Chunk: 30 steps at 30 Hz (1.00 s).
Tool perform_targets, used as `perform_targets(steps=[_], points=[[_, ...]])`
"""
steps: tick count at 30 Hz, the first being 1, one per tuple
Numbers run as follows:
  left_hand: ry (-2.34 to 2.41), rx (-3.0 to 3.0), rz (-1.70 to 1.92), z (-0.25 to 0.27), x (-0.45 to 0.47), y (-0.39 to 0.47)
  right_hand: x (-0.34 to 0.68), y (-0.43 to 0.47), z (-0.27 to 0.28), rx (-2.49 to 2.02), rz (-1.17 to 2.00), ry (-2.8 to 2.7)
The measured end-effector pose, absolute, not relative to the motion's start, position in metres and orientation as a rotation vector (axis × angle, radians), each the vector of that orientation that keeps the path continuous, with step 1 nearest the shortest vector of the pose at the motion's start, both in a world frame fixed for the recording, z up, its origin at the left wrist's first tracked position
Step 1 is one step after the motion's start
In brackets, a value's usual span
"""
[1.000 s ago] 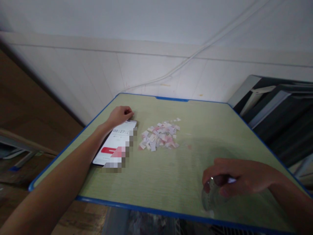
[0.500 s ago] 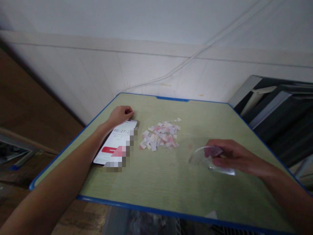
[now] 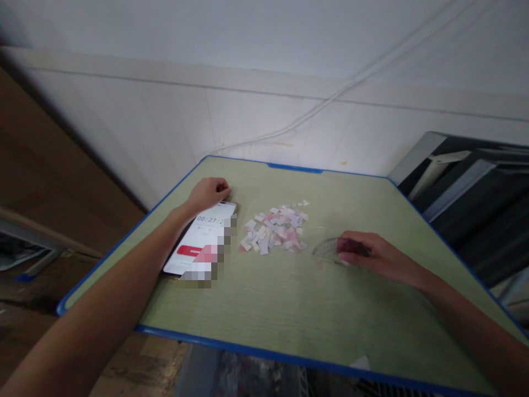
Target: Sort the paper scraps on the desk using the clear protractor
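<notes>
My right hand (image 3: 367, 251) pinches a clear half-round protractor (image 3: 326, 249) between thumb and fingers. Its curved edge points left, low over the tabletop or touching it; I cannot tell which. To its left lies a loose heap of small white and pink paper pieces (image 3: 273, 229). My left hand (image 3: 210, 193) rests on the table in a loose fist, just beyond the upper end of a phone (image 3: 198, 240), and nothing shows in its fingers. The phone lies face up with a running timer and a red button on its screen, partly covered by a pixelated patch.
The green tabletop (image 3: 264, 298) has a blue rim and stands against a white wall (image 3: 165, 110) with a cable running along it. A white scrap (image 3: 361, 364) lies near the front edge. Dark folded furniture (image 3: 475, 198) leans at the right, and a brown wooden panel (image 3: 53, 149) stands left.
My right hand has moved slightly left with the protractor, which has turned from tilted up to nearly flat. My left hand stays by the phone. The whole view has shifted a little.
</notes>
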State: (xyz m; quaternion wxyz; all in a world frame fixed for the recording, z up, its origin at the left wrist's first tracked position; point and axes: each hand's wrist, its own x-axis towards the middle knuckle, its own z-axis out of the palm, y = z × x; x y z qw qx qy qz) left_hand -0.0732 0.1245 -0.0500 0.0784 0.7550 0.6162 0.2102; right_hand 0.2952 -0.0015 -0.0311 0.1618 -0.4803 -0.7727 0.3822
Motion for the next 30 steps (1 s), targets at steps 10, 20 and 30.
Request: perform_targets(steps=[10, 20, 30], points=[[1.822, 2.253, 0.635, -0.05, -0.074, 0.125, 0.29, -0.012, -0.014, -1.276, 1.242, -2.471], [1.823, 2.26, 0.655, -0.051, -0.075, 0.125, 0.299, -0.015, -0.005, -1.271, 1.162, -2.574], [1.817, 2.264, 0.656, -0.051, -0.075, 0.126, 0.285, -0.026, -0.007, -1.249, 1.159, -2.628]])
